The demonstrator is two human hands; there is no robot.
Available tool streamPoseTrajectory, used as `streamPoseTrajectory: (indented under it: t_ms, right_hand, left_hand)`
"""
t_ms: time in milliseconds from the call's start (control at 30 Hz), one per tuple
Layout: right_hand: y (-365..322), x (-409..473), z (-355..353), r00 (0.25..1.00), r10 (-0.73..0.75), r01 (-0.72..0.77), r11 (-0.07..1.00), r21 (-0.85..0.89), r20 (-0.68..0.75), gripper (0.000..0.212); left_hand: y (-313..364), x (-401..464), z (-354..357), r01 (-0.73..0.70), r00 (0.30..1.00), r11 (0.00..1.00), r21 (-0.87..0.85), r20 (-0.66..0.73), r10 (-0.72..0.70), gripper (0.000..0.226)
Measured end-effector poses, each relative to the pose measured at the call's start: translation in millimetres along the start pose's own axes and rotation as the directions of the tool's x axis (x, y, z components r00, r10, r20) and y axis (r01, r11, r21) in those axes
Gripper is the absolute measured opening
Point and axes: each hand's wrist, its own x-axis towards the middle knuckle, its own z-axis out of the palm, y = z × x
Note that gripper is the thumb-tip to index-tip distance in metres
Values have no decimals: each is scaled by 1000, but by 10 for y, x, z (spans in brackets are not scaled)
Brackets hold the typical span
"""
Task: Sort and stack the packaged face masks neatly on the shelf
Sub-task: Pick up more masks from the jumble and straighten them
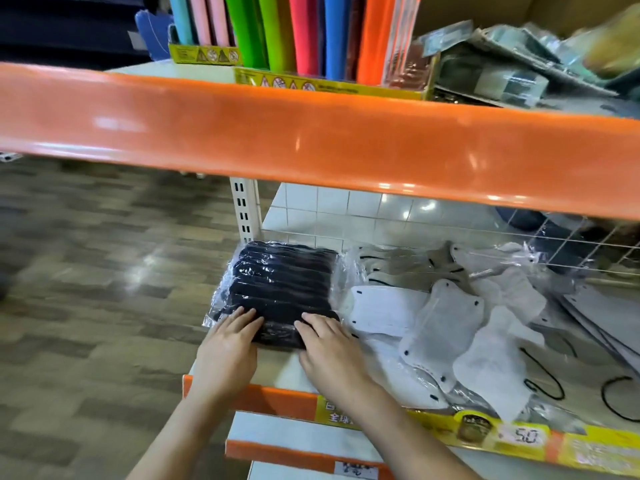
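Two hands on a pack of black masks at the left end of the shelf [277, 375].

The black pack [280, 289] lies beside loose white and grey masks [446, 323]. The left hand [230, 341] and right hand [329, 344] rest flat on its near edge, fingers straight.

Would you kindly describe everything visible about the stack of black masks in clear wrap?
The stack of black masks is a bundle of dark, flat-folded masks layered in crinkly, glossy clear plastic. It lies flat at the left end of the shelf, beside the white upright, with loose white and grey masks to its right. The left hand and right hand rest on its near edge, fingers fairly straight.
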Motion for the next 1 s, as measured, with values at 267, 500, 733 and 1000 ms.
streamPoseTrajectory:
  t_ms: [267,500,733,1000]
  right_hand:
    - [-20,6,-29,995,30,-26,999,-40,93,67]
    - [-3,-15,-56,993,9,-11,1000,14,119,82]
    - [-10,62,55,983,99,-93,995,-43,157,74]
    - [-85,160,59,987,81,-81,997,-11,140,73]
  left_hand:
    - [73,36,-141,80,919,997,19,387,-81,129]
    - [13,118,-103,276,942,961,-18,204,-267,72]
    - [-22,234,23,342,939,921,-189,35,-342,38]
    - [12,212,40,400,912,889,-222,6,-410,40]
